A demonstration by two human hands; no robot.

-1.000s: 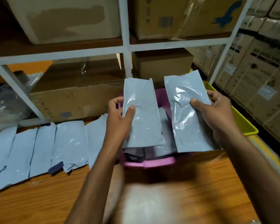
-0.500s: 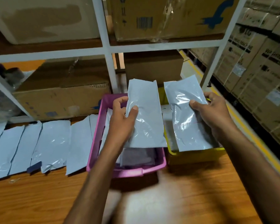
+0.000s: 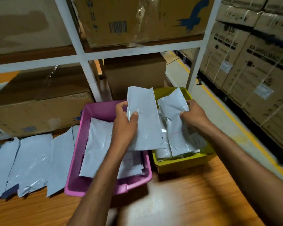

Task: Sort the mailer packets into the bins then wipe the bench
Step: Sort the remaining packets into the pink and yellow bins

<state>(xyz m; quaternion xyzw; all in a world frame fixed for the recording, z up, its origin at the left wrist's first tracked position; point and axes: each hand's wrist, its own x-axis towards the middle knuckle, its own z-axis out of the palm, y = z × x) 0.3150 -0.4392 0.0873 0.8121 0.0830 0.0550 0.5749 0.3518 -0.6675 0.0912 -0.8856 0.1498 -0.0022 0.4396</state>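
Note:
My left hand point(image 3: 124, 126) grips a grey mailer packet point(image 3: 144, 121) by its left edge, thumb on its face, above the right side of the pink bin point(image 3: 75, 160). A large grey packet point(image 3: 96, 144) lies inside that bin with others beneath. My right hand point(image 3: 194, 115) pinches a second grey packet point(image 3: 175, 121) low over the yellow bin point(image 3: 178, 162), which holds several packets. A row of grey packets point(image 3: 31, 160) lies on the wooden bench point(image 3: 194, 193) to the left of the pink bin.
A white metal rack point(image 3: 82, 57) stands behind the bench with cardboard boxes point(image 3: 137, 18) on its shelves. Stacked washing-machine cartons point(image 3: 255, 66) line the right side beyond an aisle with a yellow floor stripe point(image 3: 245, 132). The bench's right edge runs beside the yellow bin.
The view has swung right, showing both bins. My right hand has lowered its packet into the yellow bin. The left hand still holds its packet over the pink bin.

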